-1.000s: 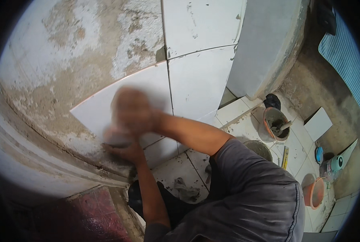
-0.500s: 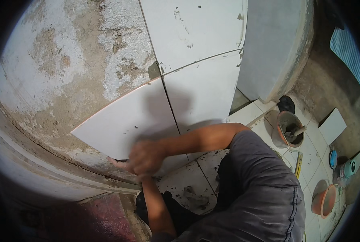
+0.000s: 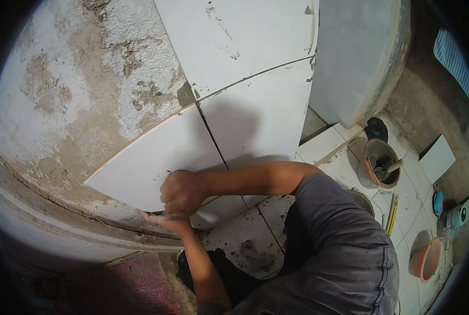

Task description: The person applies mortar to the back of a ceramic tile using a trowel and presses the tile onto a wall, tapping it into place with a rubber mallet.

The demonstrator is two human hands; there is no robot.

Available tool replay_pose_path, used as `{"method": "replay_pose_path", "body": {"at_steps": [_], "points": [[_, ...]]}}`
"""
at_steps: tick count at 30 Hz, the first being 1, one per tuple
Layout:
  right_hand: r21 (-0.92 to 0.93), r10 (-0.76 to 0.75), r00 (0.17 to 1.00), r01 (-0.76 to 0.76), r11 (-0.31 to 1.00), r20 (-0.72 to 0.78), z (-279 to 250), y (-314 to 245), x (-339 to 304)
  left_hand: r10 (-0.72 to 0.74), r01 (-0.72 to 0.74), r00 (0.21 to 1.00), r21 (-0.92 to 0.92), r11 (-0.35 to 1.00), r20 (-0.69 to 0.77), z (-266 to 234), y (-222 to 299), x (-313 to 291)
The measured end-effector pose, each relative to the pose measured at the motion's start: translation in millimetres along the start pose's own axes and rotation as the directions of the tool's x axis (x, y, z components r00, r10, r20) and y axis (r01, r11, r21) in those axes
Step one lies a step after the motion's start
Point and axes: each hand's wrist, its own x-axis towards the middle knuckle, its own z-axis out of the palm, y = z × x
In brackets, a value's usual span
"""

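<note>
A large white tile (image 3: 150, 163) stands against the wall, its upper edge showing a thin pinkish-brown line. My right hand (image 3: 184, 191) is a fist at the tile's lower part; nothing shows in it. Just below, my left hand (image 3: 166, 219) has its fingers stretched along the tile's lower edge, palm up, with the thumb side partly hidden by the fist. A narrow dark strip shows between the two hands; I cannot tell whether it is a gap or an object. To the right, another white wall tile (image 3: 266, 105) adjoins across a dark joint.
Rough, patchy plaster (image 3: 76, 100) covers the wall at left. Mortar crumbs lie on the floor tiles (image 3: 271, 215) by my knees. At right stand a bucket of mortar (image 3: 381, 163) with a handled tool, a yellow level (image 3: 392, 215), an orange bucket (image 3: 424, 260) and a loose tile (image 3: 438, 160).
My right fist, blurred before, is now sharp and slightly higher against the tile. My left hand remains at the lower edge. The view has shifted a little.
</note>
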Motion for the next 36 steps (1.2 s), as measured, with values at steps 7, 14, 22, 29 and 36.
{"method": "replay_pose_path", "body": {"at_steps": [7, 14, 22, 29, 36], "points": [[-0.026, 0.131, 0.991, -0.131, 0.991, -0.015, -19.9, -10.3, 8.4, 0.007, 0.018, 0.994, 0.225, 0.974, -0.112, 1.5, -4.4, 6.3], [0.228, 0.966, 0.215, -0.942, 0.244, -0.143, -23.2, -170.7, -104.2, -0.15, 0.155, 0.988, 0.223, 0.962, -0.038, 1.4, 8.0, 7.7], [0.044, 0.899, -0.129, -0.986, -0.162, 0.419, 38.0, -245.4, -102.5, -0.205, 0.16, 0.977, 0.44, 0.884, 0.055, -8.3, -8.9, 16.1], [0.017, 0.502, -0.225, -0.923, -0.385, -0.835, -170.0, -341.1, -170.5, -0.227, 0.204, 0.971, 0.234, 0.951, 0.074, -1.8, 4.6, 17.4], [0.631, -0.554, -0.306, -0.314, -0.709, -0.775, -191.7, -608.2, -351.9, -0.258, 0.242, 0.966, 0.27, 0.932, 0.029, 3.0, 26.1, 12.5]]}}
